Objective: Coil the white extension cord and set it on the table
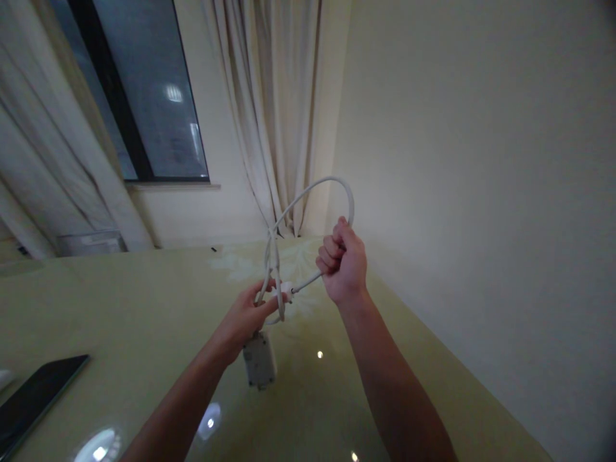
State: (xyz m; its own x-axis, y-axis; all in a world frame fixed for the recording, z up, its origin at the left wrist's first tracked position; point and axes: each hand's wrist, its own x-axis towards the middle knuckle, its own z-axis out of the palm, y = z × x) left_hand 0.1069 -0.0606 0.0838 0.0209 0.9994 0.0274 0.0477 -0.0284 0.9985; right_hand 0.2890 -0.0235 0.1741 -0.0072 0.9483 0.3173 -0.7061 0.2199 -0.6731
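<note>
A white cable (pixel 331 179) rises in a wide loop between my two hands. My right hand (pixel 344 260) is closed in a fist around it, with the loop coming out above and a straight stretch running down to the left. My left hand (pixel 255 311) pinches the gathered loops of the same cable, together with a white plug-like end (pixel 285 290) partly hidden by fingers and cable. Just below my left hand is a small white box (pixel 260 360) with screws at its corners, seemingly joined to the cable; the join is hidden by the hand.
Below the hands spreads a glossy yellow-green table (pixel 158 308) with lamp reflections. A dark flat tablet-like device (pixel 41 401) lies at the lower left. A small black piece (pixel 213 249) sits near the far edge. Curtains (pixel 269 96), a window (pixel 149 83) and a wall (pixel 471 160) surround it.
</note>
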